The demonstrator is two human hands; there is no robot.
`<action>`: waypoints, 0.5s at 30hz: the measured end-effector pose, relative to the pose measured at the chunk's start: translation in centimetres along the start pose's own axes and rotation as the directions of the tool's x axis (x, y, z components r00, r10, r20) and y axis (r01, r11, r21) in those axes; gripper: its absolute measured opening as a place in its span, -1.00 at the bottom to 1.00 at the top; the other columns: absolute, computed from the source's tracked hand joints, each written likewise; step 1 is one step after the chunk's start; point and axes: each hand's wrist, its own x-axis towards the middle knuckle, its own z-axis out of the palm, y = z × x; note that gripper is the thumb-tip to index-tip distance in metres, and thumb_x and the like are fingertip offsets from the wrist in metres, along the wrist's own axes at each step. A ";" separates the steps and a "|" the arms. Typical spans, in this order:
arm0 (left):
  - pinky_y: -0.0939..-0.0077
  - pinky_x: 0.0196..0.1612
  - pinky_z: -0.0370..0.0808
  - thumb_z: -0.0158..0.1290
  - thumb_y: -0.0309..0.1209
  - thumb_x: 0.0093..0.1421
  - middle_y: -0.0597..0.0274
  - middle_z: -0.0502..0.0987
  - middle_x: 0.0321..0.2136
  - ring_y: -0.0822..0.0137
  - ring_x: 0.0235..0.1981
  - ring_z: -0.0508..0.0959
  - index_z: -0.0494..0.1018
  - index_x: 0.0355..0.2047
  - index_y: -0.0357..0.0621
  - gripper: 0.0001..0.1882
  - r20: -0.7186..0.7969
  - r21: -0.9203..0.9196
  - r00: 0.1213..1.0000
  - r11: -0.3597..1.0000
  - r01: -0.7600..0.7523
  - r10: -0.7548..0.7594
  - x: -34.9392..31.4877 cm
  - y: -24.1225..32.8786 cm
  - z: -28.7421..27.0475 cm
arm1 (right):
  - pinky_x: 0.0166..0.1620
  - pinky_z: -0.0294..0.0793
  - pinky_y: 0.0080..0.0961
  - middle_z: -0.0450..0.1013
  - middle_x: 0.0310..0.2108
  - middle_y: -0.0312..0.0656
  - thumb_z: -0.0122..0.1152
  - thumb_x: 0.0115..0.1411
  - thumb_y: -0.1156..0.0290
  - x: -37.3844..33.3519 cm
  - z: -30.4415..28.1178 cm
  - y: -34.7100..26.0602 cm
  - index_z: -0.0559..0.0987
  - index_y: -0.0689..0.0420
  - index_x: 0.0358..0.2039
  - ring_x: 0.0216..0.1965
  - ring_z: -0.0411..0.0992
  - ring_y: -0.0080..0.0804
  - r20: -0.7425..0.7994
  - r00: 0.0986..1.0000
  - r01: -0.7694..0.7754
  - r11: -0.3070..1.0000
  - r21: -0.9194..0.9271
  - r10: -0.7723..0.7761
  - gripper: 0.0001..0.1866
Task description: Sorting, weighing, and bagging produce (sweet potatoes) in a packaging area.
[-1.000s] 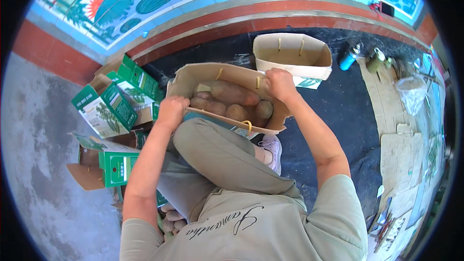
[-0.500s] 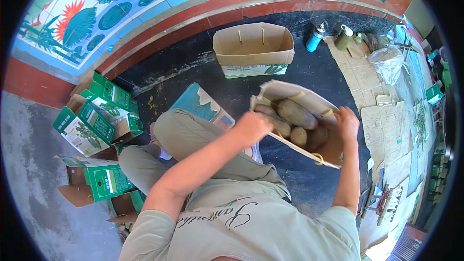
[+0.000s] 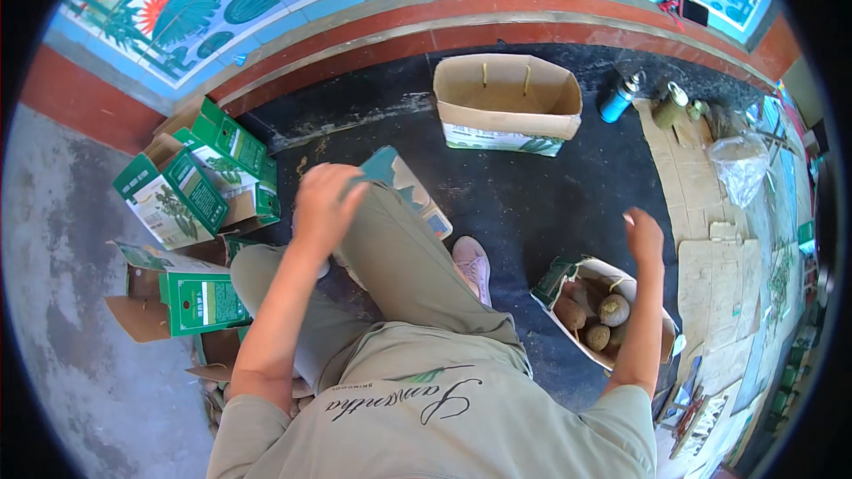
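At the right, an open cardboard box (image 3: pixel 635 357) with a green end stands on the black floor cover and holds several brown, earthy root vegetables (image 3: pixel 612 309). My right hand (image 3: pixel 644 235) is just above its far edge, holding nothing, fingers loosely bent; that forearm hides part of the box. Over my left knee hovers my left hand (image 3: pixel 325 215), its fingers bent, slightly blurred and seemingly free of any object. Beyond my left knee lies a worn teal and white flat piece (image 3: pixel 404 179). Farther ahead stands another open carton (image 3: pixel 506 117) with yellow cord handles.
Several green and white cartons (image 3: pixel 169 200) lean and lie at the left. Near the wall base are a blue spray can (image 3: pixel 619 98) and an olive bottle (image 3: pixel 670 105). Flattened cardboard (image 3: pixel 710 275) covers the right side, with a clear plastic bag (image 3: pixel 739 164) on it.
Both hands held a box of root vegetables in front of me; now such a box stands lower right, released. My left hand has swung left over the knee. The view has shifted.
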 end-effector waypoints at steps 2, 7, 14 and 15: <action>0.29 -0.07 0.34 0.15 -0.46 -0.05 0.12 0.53 -0.33 0.11 -0.21 0.48 0.48 -0.38 -0.18 -0.82 -0.103 0.067 0.987 0.989 0.130 -0.123 -2.1 -2.7 -2.5 | -0.20 0.41 -0.24 0.44 -0.33 -0.08 0.06 0.08 0.38 3.6 0.5 -5.2 0.51 0.07 -0.30 -0.24 0.42 -0.07 -0.099 0.986 0.143 0.983 0.117 -0.132 -0.83; 0.25 0.01 0.28 0.10 -0.43 0.02 0.08 0.51 -0.26 0.09 -0.16 0.46 0.44 -0.31 -0.22 -0.78 -0.207 0.269 0.942 0.911 0.314 -0.263 -8.4 -6.8 -7.6 | -0.06 0.37 -0.33 0.40 -0.15 -0.13 0.20 -0.01 0.41 11.8 5.0 -15.5 0.48 0.12 -0.18 -0.08 0.37 -0.15 -0.159 0.933 0.340 0.934 0.108 -0.322 -0.67; 0.20 0.08 0.22 0.06 -0.43 0.04 0.04 0.46 -0.14 0.04 -0.06 0.39 0.40 -0.18 -0.23 -0.70 -0.318 0.367 0.860 0.784 0.500 -0.400 -15.4 -8.0 -8.4 | 0.12 0.15 -0.19 0.33 0.00 -0.21 0.13 0.01 0.42 18.5 11.7 -20.8 0.31 -0.02 0.05 0.08 0.25 -0.29 -0.019 0.929 0.353 0.901 -0.253 -0.369 -0.47; 0.20 0.07 0.22 0.06 -0.43 0.04 0.04 0.46 -0.14 0.04 -0.06 0.39 0.40 -0.18 -0.23 -0.70 -0.332 0.381 0.863 0.782 0.493 -0.382 -15.4 -7.8 -8.5 | 0.10 0.14 -0.16 0.34 -0.02 -0.21 0.07 0.04 0.43 18.6 12.1 -20.8 0.30 -0.04 0.06 0.06 0.28 -0.28 0.053 0.944 0.328 0.903 -0.278 -0.327 -0.50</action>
